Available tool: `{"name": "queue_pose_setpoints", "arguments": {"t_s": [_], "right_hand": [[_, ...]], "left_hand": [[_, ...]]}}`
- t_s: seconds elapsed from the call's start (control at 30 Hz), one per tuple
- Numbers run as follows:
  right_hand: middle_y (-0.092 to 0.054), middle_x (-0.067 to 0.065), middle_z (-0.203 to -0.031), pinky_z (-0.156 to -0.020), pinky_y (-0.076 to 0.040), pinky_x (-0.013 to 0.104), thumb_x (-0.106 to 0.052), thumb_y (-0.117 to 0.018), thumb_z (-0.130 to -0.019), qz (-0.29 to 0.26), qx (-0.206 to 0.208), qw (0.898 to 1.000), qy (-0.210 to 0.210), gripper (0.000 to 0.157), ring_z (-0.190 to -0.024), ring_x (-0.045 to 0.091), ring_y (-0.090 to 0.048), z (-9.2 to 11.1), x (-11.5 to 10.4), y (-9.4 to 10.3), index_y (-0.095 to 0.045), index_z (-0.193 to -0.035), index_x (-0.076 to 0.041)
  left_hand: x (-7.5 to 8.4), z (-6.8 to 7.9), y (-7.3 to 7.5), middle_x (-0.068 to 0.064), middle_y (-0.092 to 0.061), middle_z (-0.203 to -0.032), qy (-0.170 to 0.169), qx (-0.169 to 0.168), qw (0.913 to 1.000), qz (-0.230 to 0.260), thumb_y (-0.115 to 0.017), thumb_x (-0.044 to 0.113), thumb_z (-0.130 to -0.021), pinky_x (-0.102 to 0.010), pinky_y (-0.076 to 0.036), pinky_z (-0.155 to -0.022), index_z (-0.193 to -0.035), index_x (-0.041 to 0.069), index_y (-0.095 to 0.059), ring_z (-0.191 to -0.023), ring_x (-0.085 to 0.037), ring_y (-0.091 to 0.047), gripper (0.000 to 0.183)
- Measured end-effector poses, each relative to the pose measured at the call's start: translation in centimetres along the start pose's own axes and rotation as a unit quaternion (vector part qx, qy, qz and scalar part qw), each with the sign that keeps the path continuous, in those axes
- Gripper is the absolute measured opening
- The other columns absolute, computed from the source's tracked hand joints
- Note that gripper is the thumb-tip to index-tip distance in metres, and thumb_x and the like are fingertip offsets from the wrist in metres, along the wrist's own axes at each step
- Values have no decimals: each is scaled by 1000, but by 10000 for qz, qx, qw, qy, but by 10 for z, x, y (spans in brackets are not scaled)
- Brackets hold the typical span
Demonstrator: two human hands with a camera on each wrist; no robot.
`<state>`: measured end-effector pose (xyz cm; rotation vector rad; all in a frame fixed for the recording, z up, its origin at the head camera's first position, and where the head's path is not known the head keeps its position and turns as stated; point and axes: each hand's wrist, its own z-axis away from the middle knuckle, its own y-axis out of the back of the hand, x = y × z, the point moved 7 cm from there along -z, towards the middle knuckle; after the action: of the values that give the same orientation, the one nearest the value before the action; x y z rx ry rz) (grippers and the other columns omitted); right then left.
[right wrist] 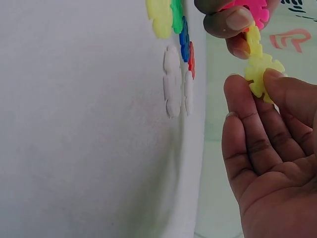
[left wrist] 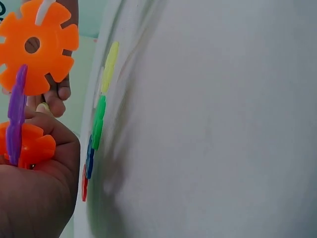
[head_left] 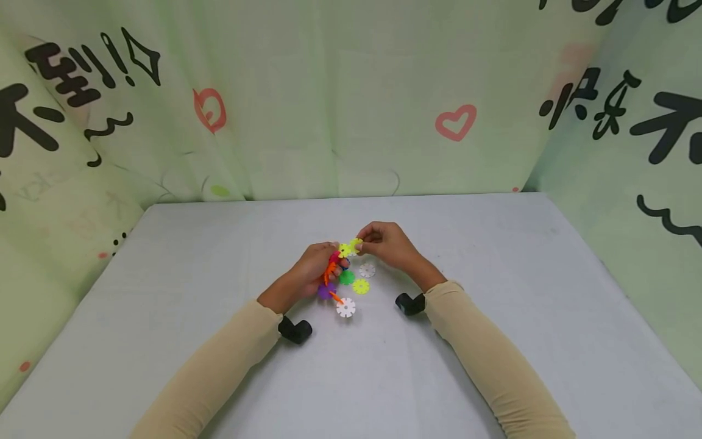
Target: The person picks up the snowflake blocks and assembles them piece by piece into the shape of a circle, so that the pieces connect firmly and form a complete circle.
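Note:
My left hand (head_left: pixel 314 263) grips a chain of slotted flower-shaped plastic discs, joined at angles to each other. A purple disc (head_left: pixel 326 291), an orange disc (left wrist: pixel 37 54) and a white disc (head_left: pixel 345 308) stick out on its near side. From the far side come a pink disc (right wrist: pixel 255 11) and a yellow disc (right wrist: pixel 253 40), the left fingertips right at them. My right hand (head_left: pixel 388 245) pinches a lighter yellow disc (right wrist: pixel 261 74) between thumb and forefinger, its edge meeting the chain's yellow disc. The left palm hides the middle of the chain.
Loose discs lie on the white table (head_left: pixel 439 378) below the hands: green (head_left: pixel 347 277), yellow (head_left: pixel 361 286), white (head_left: pixel 367 270), blue (right wrist: pixel 184 39) and red (right wrist: pixel 191 60). Black wrist cameras (head_left: pixel 296 330) sit by both cuffs. A printed curtain (head_left: pixel 329 110) stands behind the table.

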<state>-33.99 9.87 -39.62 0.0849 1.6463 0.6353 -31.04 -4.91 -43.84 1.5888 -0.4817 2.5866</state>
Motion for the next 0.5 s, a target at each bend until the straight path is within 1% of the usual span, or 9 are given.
{"name": "queue_pose_setpoints", "arguments": {"t_s": [0.2,0.4,0.5], "right_hand": [[-71,6,-87,-80,-52,34,-6,-68,-90,408,67,9991,-68,8,-78,19,-68,2,2,1,-69,-96,-1],[-70,5,-85,-79,-52,33,-4,-69,-90,742,-34,9972,66,4,-75,17,-68,1,0,-3,-70,-93,-1],[-70,5,-85,-78,-53,31,-2,-68,-89,885,-116,9959,132,4,-76,17,-68,1,-2,-4,-70,-93,-1]], "left_hand": [[1,0,1,-7,-60,-82,85,130,9998,84,-40,24,-107,-17,-43,-51,-133,3,-38,-55,-11,-46,34],[3,0,-1,-6,-57,-82,-57,146,9992,-360,-37,24,-107,-17,-40,-50,-128,-1,-40,-57,-11,-44,33],[4,0,-3,-6,-56,-80,-134,224,9981,-567,-36,24,-107,-18,-39,-49,-128,-2,-41,-57,-11,-44,33]]}}
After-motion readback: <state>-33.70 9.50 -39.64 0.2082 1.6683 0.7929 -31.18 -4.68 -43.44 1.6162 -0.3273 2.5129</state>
